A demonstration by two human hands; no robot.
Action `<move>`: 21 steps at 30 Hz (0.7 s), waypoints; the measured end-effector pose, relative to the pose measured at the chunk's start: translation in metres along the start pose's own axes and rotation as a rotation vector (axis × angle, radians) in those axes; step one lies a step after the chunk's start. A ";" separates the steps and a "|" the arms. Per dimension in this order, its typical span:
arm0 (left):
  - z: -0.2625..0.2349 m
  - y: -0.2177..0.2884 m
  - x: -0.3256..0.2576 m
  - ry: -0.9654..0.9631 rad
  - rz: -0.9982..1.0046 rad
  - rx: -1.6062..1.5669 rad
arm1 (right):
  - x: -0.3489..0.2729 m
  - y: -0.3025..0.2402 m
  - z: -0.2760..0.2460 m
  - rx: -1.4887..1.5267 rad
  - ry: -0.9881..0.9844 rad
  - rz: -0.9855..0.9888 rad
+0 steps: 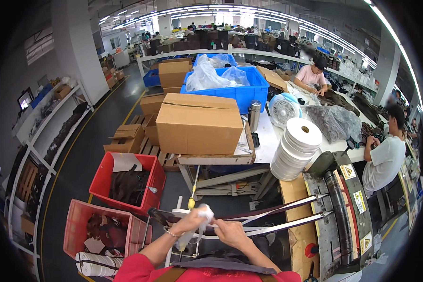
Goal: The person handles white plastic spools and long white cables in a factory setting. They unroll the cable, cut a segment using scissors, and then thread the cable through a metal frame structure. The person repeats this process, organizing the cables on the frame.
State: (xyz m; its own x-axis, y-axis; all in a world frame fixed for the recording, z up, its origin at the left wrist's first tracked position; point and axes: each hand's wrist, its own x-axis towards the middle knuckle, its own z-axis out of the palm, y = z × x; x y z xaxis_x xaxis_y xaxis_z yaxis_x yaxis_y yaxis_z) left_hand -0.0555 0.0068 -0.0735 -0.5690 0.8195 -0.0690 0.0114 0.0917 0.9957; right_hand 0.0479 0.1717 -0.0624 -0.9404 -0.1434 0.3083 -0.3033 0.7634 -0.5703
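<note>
In front of my body, my left hand (185, 224) is closed round a crumpled white wad (206, 214), thin and soft-looking, with a loose end hanging down. My right hand (230, 234) pinches the right side of this same wad, its fingertips partly hidden. Beyond my hands stands a white disc-shaped reel (180, 213) on a rod frame. White strips (281, 226) and a dark strip (275, 209) stretch from the hand area to a machine with a dark roller (338, 214) at the right.
Left of me stand two red bins (160, 181) with dark pieces inside. Ahead are a cardboard box (199, 129), a blue crate (254, 91), a metal flask (254, 116), a fan (285, 110) and stacked white tape rolls (292, 152). Two people work at the right-hand table.
</note>
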 end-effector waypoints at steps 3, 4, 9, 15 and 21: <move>0.015 -0.005 -0.008 -0.056 -0.309 -0.261 | 0.002 0.003 -0.002 -0.011 0.010 -0.005; 0.014 -0.010 -0.008 -0.098 -0.259 -0.215 | 0.002 0.005 -0.002 -0.011 0.024 -0.007; -0.003 -0.012 -0.012 -0.388 -0.241 -0.299 | -0.002 0.020 0.000 -0.094 0.152 0.004; -0.006 0.010 -0.027 0.121 0.163 -1.245 | -0.004 0.031 0.014 -0.163 0.303 0.057; 0.003 0.037 0.003 0.414 0.282 -0.050 | -0.007 0.015 0.007 -0.035 0.089 0.196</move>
State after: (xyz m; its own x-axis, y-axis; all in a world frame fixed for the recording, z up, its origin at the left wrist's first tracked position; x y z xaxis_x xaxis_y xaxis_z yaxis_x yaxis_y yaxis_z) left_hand -0.0540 0.0140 -0.0365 -0.8281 0.5144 0.2230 0.1779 -0.1362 0.9746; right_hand 0.0490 0.1798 -0.0781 -0.9631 0.0648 0.2612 -0.1092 0.7930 -0.5993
